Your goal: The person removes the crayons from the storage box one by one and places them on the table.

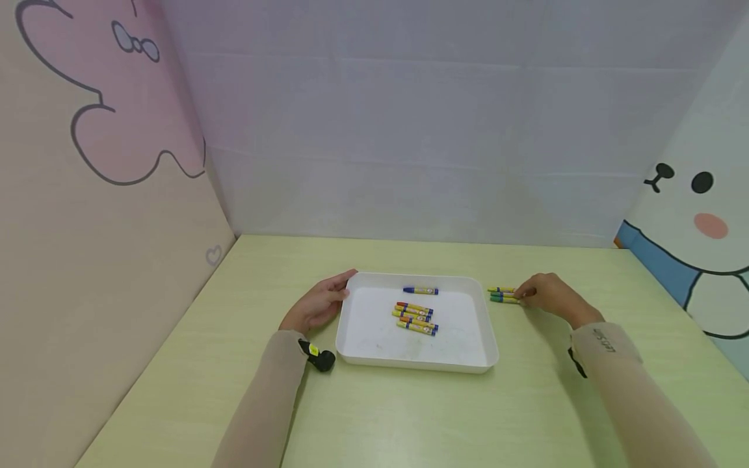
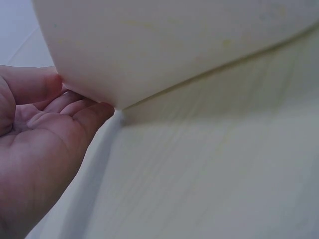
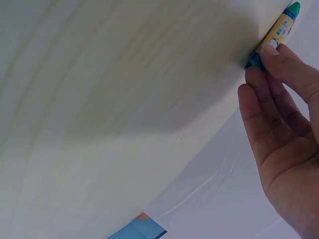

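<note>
A shallow white tray (image 1: 368,341) lies on the table, its left edge gripped by my left hand (image 1: 318,304). In the left wrist view the thumb (image 2: 37,85) presses the tray's side while fingertips touch near its lower edge. Inside the tray a blue-purple crayon (image 1: 420,290) lies apart, above a cluster of several red, orange and yellow crayons (image 1: 414,318). To the tray's right, my right hand (image 1: 552,298) pinches the rear end of a green crayon (image 3: 280,31) between thumb and fingers. Beside it lie another green crayon (image 1: 499,295) and a yellow crayon (image 1: 499,289).
The pale wooden table (image 1: 409,416) meets a whitish sheet (image 1: 409,149) at its back edge. Cartoon-printed panels stand on the left and right. A small black device (image 1: 320,359) is strapped at my left wrist, next to the tray's front left corner.
</note>
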`<state>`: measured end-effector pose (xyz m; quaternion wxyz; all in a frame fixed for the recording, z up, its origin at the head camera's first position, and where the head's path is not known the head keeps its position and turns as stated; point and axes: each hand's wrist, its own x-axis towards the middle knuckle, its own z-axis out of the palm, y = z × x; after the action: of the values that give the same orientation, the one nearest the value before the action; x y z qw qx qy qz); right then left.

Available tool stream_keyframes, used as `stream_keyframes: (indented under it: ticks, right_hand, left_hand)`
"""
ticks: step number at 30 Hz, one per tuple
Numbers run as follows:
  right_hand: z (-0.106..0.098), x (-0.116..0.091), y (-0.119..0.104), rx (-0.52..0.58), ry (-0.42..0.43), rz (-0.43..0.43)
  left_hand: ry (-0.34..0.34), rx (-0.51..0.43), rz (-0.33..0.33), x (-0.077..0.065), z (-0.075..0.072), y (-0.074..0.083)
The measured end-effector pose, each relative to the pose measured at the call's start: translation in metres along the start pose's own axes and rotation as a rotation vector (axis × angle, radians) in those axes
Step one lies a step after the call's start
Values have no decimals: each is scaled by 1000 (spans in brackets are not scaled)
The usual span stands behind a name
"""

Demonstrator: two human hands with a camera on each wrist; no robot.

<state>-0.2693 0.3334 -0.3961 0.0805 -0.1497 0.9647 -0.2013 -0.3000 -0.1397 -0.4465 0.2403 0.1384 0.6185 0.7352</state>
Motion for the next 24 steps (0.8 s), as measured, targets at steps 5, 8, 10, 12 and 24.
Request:
stream_keyframes:
  ticks: [5, 8, 10, 12, 24]
  right_hand:
    - [1, -1, -1, 4, 4, 4]
    - [1, -2, -1, -1, 5, 3]
    - [1, -2, -1, -7, 5, -1]
    - [2, -2, -1, -12, 7, -5]
    - [-1, -1, -4, -5, -8, 11]
  left_hand:
    - [-6, -3, 0, 0, 0, -1]
    - [-9, -1, 4, 1, -1, -1]
    - [-8, -2, 5, 2, -1, -2]
    - [-3, -3, 2, 2, -2, -2]
    - [0, -3, -6, 0, -1, -1]
